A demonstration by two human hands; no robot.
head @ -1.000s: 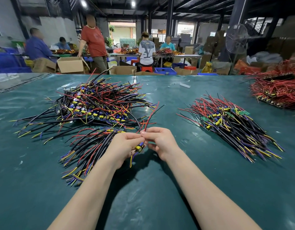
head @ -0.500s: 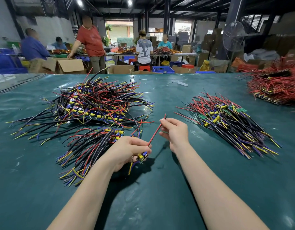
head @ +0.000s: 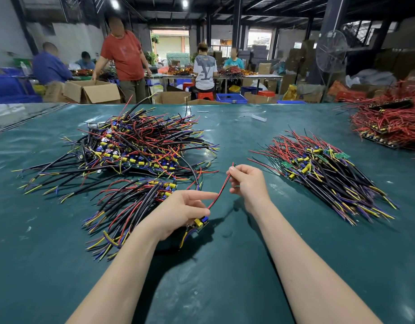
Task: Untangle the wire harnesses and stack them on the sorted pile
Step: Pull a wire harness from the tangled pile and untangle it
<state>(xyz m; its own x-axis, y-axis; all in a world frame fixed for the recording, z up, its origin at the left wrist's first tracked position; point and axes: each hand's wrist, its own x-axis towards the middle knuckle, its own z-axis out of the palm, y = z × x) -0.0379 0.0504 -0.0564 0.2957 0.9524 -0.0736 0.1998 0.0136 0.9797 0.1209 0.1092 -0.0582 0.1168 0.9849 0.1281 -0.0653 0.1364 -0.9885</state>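
Stretching one lead straight looks like the purpose of this hold. The left hand (head: 185,211) grips a single harness (head: 201,222) by its small board of yellow and blue parts, thumb and lower fingers curled round it and the forefinger pointing out. The right hand (head: 248,181) pinches the red wire (head: 219,195) near its free end between thumb and fingertips, its other fingers loosely bent. The wire runs taut between the hands, just above the surface (head: 225,288), probably so it lies parallel with its fellows when stacked.

The tangled heap (head: 143,146) sits far left, with a looser bundle (head: 131,206) just nearer, beside the left hand. The sorted pile (head: 323,174) lies to the right, wires combed one way, so the right hand is the nearer one for setting this piece down. A mostly red heap (head: 388,122) sits far right.

The surface is covered in dark green sheeting. Beyond it the room is a dim workshop with people at benches, open cardboard boxes (head: 94,91) and a standing fan (head: 331,51).
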